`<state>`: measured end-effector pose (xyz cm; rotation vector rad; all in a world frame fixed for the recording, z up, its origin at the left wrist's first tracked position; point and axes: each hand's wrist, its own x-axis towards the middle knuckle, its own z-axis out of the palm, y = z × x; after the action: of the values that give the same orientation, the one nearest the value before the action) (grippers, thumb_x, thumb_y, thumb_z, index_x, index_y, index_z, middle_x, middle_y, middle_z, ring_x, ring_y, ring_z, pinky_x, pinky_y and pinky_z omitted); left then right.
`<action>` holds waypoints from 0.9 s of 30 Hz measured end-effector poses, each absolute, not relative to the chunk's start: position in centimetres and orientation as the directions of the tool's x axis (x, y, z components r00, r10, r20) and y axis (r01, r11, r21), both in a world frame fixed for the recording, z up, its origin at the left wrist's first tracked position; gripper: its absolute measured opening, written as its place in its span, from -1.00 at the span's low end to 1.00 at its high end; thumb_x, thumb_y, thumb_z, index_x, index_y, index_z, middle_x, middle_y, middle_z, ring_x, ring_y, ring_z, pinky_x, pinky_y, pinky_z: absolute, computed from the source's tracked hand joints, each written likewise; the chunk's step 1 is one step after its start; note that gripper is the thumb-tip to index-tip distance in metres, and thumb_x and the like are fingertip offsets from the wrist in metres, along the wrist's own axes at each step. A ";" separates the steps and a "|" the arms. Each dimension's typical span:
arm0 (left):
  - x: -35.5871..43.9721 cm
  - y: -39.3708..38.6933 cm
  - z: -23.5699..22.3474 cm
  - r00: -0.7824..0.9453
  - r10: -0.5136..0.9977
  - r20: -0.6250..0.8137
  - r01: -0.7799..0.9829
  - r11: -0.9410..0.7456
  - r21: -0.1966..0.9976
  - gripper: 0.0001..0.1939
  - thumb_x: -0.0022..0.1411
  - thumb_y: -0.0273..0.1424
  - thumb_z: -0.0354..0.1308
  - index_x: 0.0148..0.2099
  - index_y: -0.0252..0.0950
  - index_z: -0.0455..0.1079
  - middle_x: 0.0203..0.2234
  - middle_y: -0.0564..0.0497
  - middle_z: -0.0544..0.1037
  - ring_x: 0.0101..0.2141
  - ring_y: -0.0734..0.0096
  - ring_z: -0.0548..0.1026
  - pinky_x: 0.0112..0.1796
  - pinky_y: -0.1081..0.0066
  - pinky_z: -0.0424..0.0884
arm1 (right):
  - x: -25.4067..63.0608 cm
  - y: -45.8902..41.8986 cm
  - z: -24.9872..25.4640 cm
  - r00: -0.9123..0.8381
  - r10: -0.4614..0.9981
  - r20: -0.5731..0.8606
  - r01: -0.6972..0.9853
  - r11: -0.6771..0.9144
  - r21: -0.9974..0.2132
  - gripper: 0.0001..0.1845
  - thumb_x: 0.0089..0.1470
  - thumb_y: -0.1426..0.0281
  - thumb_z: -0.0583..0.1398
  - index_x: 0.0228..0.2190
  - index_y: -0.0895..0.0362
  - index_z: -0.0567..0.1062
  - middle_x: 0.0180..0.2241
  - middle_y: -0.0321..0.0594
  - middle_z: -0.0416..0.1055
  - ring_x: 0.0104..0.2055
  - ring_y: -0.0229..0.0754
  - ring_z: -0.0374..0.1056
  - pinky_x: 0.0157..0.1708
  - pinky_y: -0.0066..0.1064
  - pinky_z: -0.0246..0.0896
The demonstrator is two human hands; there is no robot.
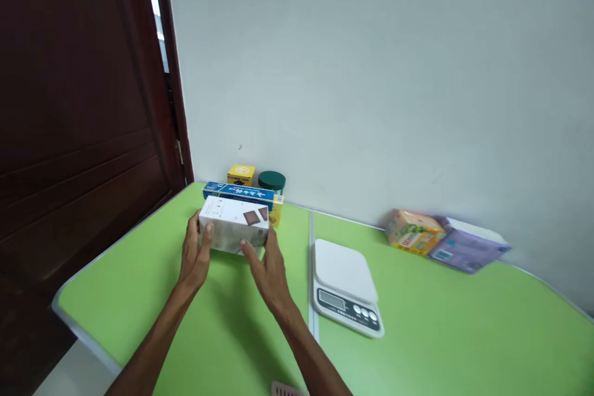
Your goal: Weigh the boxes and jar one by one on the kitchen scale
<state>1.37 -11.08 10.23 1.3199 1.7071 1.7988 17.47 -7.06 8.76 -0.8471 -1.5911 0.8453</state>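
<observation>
Between my two hands is a white carton (232,228) with pictures of brown squares on its top face. My left hand (197,255) grips its left end, thumb on the front face. On the right end my right hand (268,266) is closed, its thumb also on the front. Just behind the carton lies a long blue box (239,190), partly hidden by it. A yellow box (241,174) and a jar with a dark green lid (271,181) stand farther back by the wall.
A white kitchen scale (346,281) sits right of my right hand, beside the seam of the green table (417,322). An orange-yellow pack (413,232) and a purple pack (468,247) are against the wall. A pinkish slotted object (285,389) shows at the bottom edge.
</observation>
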 end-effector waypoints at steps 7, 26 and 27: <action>11.0 -9.5 11.4 -0.246 0.856 0.456 0.165 -0.426 0.889 -0.26 0.42 0.07 0.05 0.46 -0.20 0.11 0.36 -0.21 0.34 0.37 0.00 0.27 0.32 0.03 0.24 | 28.4 -7.7 11.9 0.083 0.900 0.429 0.249 0.398 -0.883 -0.19 0.17 -0.03 0.25 0.32 0.07 0.29 0.27 0.04 0.38 0.24 0.16 0.36 0.21 0.07 0.27; 17.0 -4.9 6.5 -0.153 0.946 0.286 0.192 -0.256 0.947 -0.14 0.35 0.22 0.00 0.44 -0.25 0.11 0.41 -0.30 0.23 0.39 -0.06 0.24 0.37 -0.10 0.11 | 43.1 -8.4 4.8 0.391 0.916 0.088 0.114 0.047 -0.992 -0.09 0.14 -0.23 0.18 0.31 0.08 0.33 0.39 0.05 0.23 0.42 0.19 0.17 0.38 0.10 0.08; 16.7 -4.9 6.2 -0.146 0.951 0.273 0.196 -0.243 0.950 -0.13 0.34 0.23 0.01 0.44 -0.25 0.10 0.41 -0.30 0.22 0.39 -0.07 0.23 0.38 -0.11 0.10 | 43.4 -8.6 4.5 0.395 0.915 0.081 0.126 0.033 -0.992 -0.09 0.14 -0.24 0.17 0.30 0.09 0.35 0.39 0.04 0.23 0.42 0.20 0.17 0.38 0.11 0.08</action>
<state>16.67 -4.90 6.17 1.4543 1.3367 1.4484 43.38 -8.59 4.46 -1.4164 -1.0074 0.8028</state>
